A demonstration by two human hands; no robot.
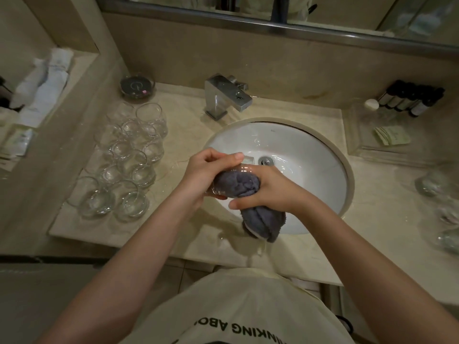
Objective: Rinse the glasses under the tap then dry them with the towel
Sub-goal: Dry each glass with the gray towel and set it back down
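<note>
You stood at a marble counter (188,135) with one white sink (308,155) and one chrome tap (224,95); about ten clear glasses (129,155) clustered left of the basin, and some blurred ones (442,207) sat at the right edge; over the basin your left hand (203,175) curled round one glass (221,187), which lay tilted with its mouth towards your right; your right hand (268,189) clamped the grey towel (250,202), stuffed into it.
</note>
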